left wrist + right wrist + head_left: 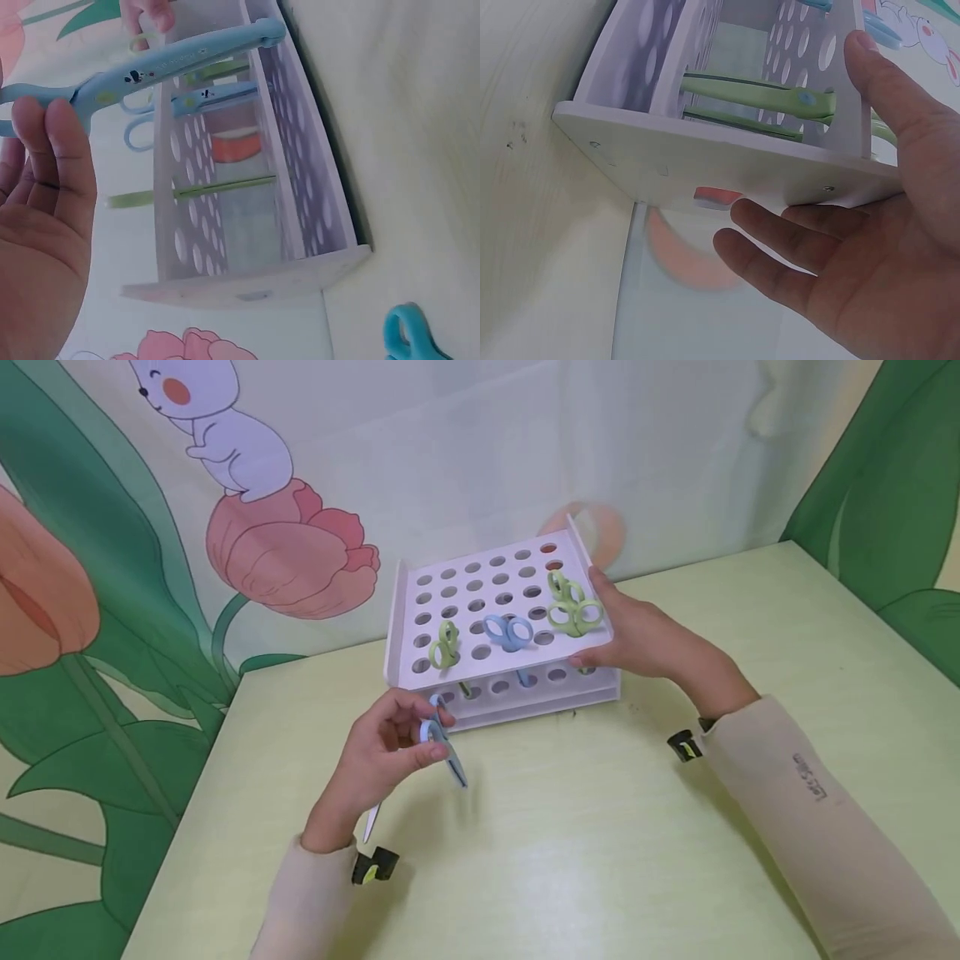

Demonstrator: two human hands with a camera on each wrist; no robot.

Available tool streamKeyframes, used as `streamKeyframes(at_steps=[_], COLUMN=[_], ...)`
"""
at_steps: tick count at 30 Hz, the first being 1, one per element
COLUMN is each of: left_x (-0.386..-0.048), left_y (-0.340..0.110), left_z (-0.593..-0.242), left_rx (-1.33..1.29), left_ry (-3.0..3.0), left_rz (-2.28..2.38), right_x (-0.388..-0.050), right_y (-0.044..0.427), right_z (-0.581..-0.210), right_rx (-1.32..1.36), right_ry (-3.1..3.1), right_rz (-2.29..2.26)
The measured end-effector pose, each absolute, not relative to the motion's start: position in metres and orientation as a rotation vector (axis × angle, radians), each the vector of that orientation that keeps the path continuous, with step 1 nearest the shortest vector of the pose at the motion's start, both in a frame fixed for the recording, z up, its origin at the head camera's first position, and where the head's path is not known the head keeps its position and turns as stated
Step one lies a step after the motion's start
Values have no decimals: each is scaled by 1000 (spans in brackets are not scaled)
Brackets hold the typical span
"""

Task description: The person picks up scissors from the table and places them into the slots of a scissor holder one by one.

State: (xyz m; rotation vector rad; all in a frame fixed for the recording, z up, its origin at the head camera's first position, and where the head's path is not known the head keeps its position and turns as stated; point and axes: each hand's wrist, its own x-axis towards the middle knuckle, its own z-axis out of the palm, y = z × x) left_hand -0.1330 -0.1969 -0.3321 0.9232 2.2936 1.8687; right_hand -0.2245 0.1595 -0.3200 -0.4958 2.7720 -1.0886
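My left hand pinches blue scissors by the handle loops, in front of the rack's left front corner. The scissors' covered blades point down toward the table. Beside the right end of the white two-tier holed rack, my right hand holds it, thumb at the front edge and fingers along the side panel. Blue scissors stand in a middle hole. Green scissors stand at the left, and more green scissors cluster at the right.
Another pair of scissors with a turquoise handle lies on the table, mostly hidden by my left hand in the head view, where a blade shows. The pale table meets a curtain printed with flowers behind the rack.
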Motion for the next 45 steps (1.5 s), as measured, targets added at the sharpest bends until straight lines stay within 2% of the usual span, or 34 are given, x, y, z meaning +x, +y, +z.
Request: streamKeyframes(at_steps=[4, 11, 20, 30, 40, 45], left_x=[-132, -136, -148, -172, -201, -220], left_y=[-192, -180, -157, -139, -116, -97], left_z=[-325, -302, -280, -265, -266, -266], left_rx=[914, 740, 796, 941, 811, 892], left_ry=[2310, 2387, 2546, 2667, 2562, 2481], left_rz=[1811, 1684, 1596, 2104, 2702, 2903], right_x=[-225, -225, -225, -227, -230, -229], right_y=[157, 157, 160, 158, 157, 159], right_z=[-320, -320, -320, -325, -330, -327], right_rx=[-505, -492, -476, -476, -497, -478], right_ry=[2763, 2763, 2757, 2754, 2765, 2768], right_rz=[-1099, -1111, -1140, -1172, -1180, -1186])
